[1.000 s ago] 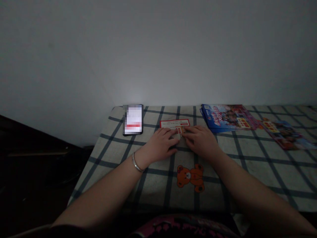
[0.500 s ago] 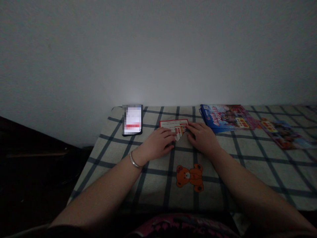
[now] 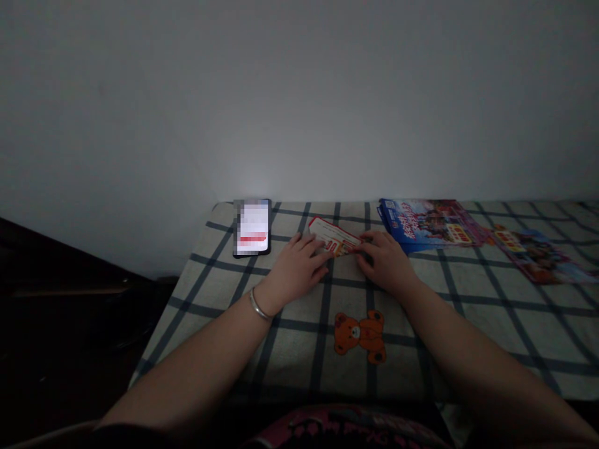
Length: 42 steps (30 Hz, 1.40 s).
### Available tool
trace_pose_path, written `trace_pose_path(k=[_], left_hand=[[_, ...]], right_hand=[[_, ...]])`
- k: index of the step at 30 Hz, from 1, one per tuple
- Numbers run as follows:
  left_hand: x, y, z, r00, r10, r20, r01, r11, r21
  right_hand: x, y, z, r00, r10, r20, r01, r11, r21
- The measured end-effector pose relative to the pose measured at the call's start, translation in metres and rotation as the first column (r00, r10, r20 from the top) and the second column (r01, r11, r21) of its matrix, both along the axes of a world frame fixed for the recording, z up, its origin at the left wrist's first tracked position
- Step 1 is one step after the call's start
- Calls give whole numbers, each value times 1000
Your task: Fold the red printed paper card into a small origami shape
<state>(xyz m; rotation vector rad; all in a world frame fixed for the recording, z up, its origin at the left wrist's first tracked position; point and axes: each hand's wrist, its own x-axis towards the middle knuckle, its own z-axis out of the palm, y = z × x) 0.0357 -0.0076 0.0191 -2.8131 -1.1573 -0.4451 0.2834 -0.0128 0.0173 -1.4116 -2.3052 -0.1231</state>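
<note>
A small folded paper [image 3: 334, 236], white with a red edge and red and yellow print, lies at a slant on the checked tablecloth. My left hand [image 3: 299, 262], with a silver bangle at its wrist, has its fingers bent over the paper's left part, gripping it against the cloth. At the right corner, the thumb and fingers of my right hand [image 3: 384, 259] pinch the same paper. The paper's lower edge and both ends are partly covered by my fingers.
A phone [image 3: 253, 227] with a lit, blurred screen lies left of my hands. Several colourful leaflets [image 3: 421, 218] are stacked to the right, and another leaflet [image 3: 538, 252] lies beyond them. A printed orange bear [image 3: 359, 337] marks the tablecloth [image 3: 276, 340]. A wall [image 3: 327, 100] rises behind.
The paper has turned clockwise, so its upper edge now slopes down to the right. Its downward-pointing tip no longer shows between my hands. Both hands have shifted only slightly.
</note>
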Motion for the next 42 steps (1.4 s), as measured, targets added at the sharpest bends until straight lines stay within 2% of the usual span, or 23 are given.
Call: trace_pose_path(k=[3, 6, 10, 14, 17, 21, 24, 30, 42], left_hand=[[-1, 0, -1, 998, 56, 24, -57, 998, 12], [-1, 0, -2, 995, 90, 50, -92, 995, 32], [-1, 0, -3, 992, 111, 58, -113, 993, 21], [1, -1, -1, 993, 111, 45, -111, 994, 0], [2, -3, 0, 994, 107, 36, -107, 994, 0], [4, -4, 1, 994, 109, 27, -109, 994, -12], [4, -2, 0, 998, 60, 34, -59, 998, -20], [-1, 6, -2, 999, -36, 29, 37, 999, -30], [-2, 7, -1, 997, -53, 63, 57, 996, -73]], right_hand=[[-1, -4, 2, 994, 102, -34, -104, 993, -62], [-6, -8, 5, 976, 216, 3, -213, 968, -130], [-15, -14, 7, 927, 369, 61, -358, 923, -141], [-18, -14, 5, 900, 435, -7, -433, 894, -116], [-13, -10, 2, 920, 389, -55, -392, 918, -58], [-4, -4, -2, 972, 198, -127, -197, 980, 19], [0, -1, -4, 978, 144, -151, -143, 990, 17], [-1, -3, -3, 972, 211, -100, -218, 974, -67], [-3, -6, -3, 961, 277, -3, -277, 957, -84]])
